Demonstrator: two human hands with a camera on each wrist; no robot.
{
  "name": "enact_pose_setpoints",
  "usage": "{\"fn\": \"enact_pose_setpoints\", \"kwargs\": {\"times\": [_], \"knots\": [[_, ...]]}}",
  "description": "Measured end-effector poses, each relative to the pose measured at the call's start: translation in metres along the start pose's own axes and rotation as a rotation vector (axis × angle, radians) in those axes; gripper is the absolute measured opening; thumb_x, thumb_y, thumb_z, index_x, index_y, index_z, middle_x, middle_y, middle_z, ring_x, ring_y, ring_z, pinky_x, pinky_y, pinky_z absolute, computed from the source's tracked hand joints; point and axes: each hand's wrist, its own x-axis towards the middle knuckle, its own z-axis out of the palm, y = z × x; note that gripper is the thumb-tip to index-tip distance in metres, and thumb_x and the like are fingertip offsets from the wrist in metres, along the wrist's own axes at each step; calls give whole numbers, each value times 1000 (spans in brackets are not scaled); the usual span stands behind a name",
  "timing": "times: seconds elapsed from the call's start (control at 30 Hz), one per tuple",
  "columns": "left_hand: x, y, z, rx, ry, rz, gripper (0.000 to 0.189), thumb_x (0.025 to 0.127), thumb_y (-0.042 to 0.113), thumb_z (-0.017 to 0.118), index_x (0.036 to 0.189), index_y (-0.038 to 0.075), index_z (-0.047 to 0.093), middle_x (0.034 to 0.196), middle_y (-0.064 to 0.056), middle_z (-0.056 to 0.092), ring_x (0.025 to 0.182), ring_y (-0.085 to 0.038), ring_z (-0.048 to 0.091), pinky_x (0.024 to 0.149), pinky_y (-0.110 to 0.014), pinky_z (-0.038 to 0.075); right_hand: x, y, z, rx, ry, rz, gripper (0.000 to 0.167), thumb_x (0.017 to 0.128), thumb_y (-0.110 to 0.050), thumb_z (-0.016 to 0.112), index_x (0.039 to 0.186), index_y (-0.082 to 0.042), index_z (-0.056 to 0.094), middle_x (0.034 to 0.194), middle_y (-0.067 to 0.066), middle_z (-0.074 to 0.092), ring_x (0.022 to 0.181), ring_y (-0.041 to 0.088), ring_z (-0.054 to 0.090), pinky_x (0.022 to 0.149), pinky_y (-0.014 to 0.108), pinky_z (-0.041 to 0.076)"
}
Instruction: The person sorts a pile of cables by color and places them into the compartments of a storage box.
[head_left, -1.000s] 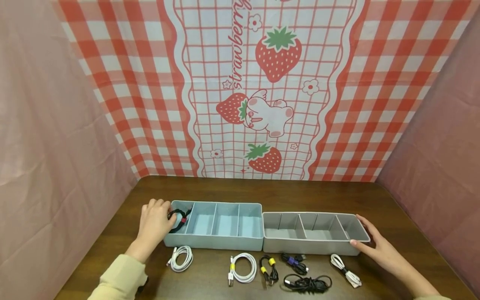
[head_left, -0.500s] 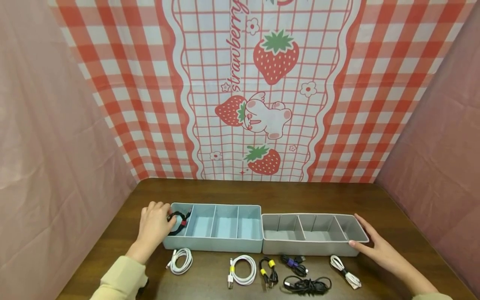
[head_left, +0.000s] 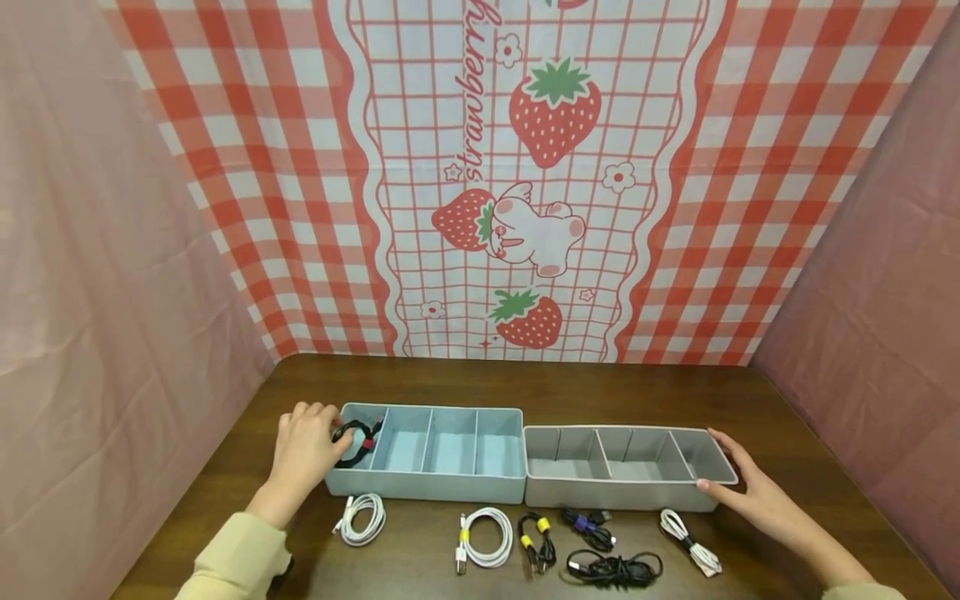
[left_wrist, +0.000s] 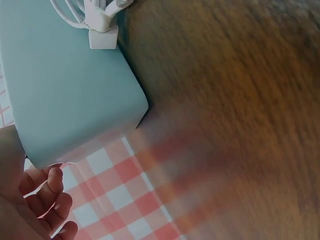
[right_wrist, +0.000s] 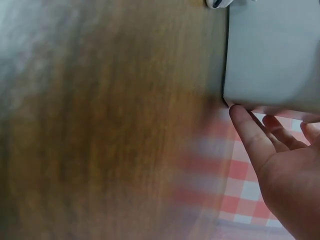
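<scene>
In the head view, my left hand (head_left: 303,442) is at the left end of the blue divided box (head_left: 427,486), its thumb inside the end compartment. Thumb and index pinch a coiled black cable (head_left: 367,450) with a red tie. That cable is not visible in the left wrist view, where the other fingers (left_wrist: 56,212) curl loosely outside the box. My right hand (head_left: 761,496) holds the right end of the grey divided box (head_left: 615,493), thumb on the front rim and index finger at the back corner. The two boxes stand end to end.
In front of the boxes lie white coiled cables (head_left: 363,521), one with a yellow tie (head_left: 491,537), a black cable with yellow ties (head_left: 538,546), one with a purple tie (head_left: 588,527), a black cable (head_left: 615,569) and a white bundle (head_left: 690,542). A checked cloth (head_left: 292,167) hangs behind.
Hardly anything differs. Both hands stay at the outer ends of the boxes and the black cable stays in my left hand; the whole head view shifts slightly.
</scene>
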Motion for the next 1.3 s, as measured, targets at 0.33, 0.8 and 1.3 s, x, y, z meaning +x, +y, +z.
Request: {"fn": "enact_pose_setpoints", "kwargs": {"times": [0.33, 0.8, 1.3], "knots": [[-2, 3, -7, -13, 1, 9, 35, 74, 39, 78, 84, 9, 64, 70, -2, 55, 83, -29, 49, 69, -42, 33, -3, -3, 0, -3, -10, 10, 84, 91, -30, 61, 152, -15, 5, 143, 34, 25, 122, 55, 34, 82, 66, 38], [-6, 29, -25, -47, 50, 70, 36, 71, 39, 80, 85, 10, 63, 73, -2, 57, 81, -27, 49, 70, -41, 33, 4, 10, -2, 72, 19, -113, 84, 87, -14, 67, 150, -9, 13, 135, 28, 38, 104, -19, 33, 72, 16, 44], [-17, 65, -35, -102, 108, 260, 34, 70, 34, 81, 91, 12, 66, 76, 2, 58, 79, -20, 49, 77, -44, 39, 15, 15, -3, 52, 15, -134, 80, 85, -14, 70, 147, -5, 20, 134, 27, 40, 103, -17, 36, 73, 14, 42]]}}
